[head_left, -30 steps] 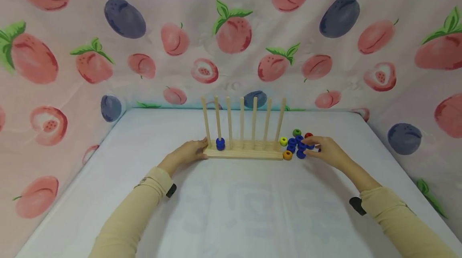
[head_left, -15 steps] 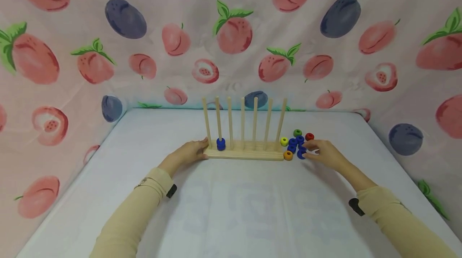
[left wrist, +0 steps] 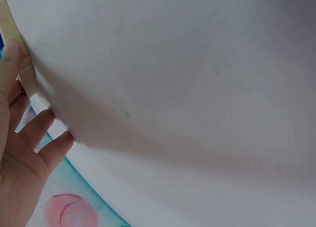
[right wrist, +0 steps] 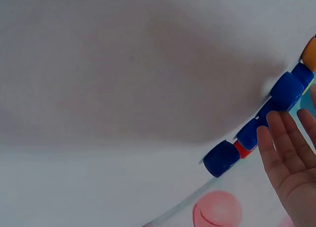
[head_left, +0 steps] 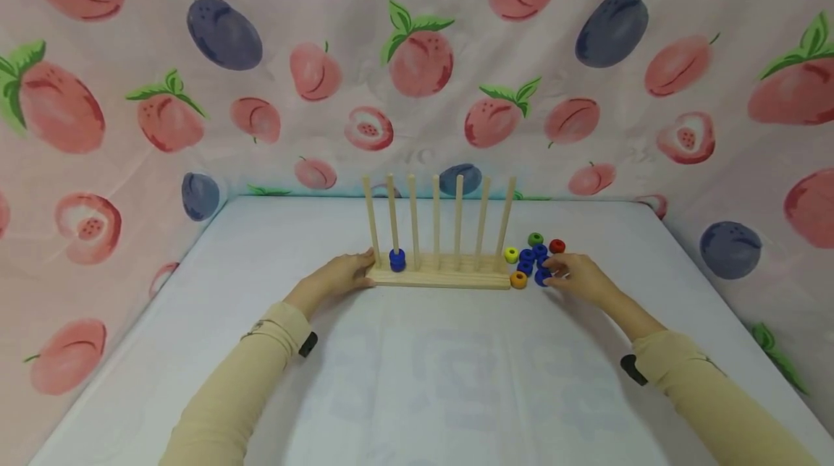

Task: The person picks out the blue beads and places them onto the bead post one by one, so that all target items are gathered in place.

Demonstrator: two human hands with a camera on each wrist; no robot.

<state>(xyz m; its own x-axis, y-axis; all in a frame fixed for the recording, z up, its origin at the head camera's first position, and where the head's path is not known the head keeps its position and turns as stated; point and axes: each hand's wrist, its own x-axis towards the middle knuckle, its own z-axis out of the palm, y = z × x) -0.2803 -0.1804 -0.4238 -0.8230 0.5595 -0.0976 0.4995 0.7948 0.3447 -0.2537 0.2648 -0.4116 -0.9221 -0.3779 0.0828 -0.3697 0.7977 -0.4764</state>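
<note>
In the head view a wooden rack (head_left: 438, 279) with a row of upright pegs stands on the table. Two stacked blue beads (head_left: 397, 260) sit on its second peg from the left. My left hand (head_left: 339, 274) grips the rack's left end, thumb in front, as the left wrist view also shows. To the right of the rack, my right hand (head_left: 582, 278) reaches among loose blue beads (right wrist: 287, 91), thumb and forefinger apart beside a blue bead (head_left: 541, 277). Its other fingers (right wrist: 284, 143) look fairly straight in the right wrist view. Part of the bead cluster is hidden behind this hand.
Round the blue cluster lie a yellow bead (head_left: 511, 255), a green bead (head_left: 536, 239), a red bead (head_left: 557, 246) and an orange bead (head_left: 518, 279) close to the rack's right end. A fruit-printed cloth (head_left: 417, 126) hangs behind the white table (head_left: 423, 365).
My right hand has shifted slightly left and lower over the blue beads, and the red bead shows more fully. The left hand and the rack stay where they were.
</note>
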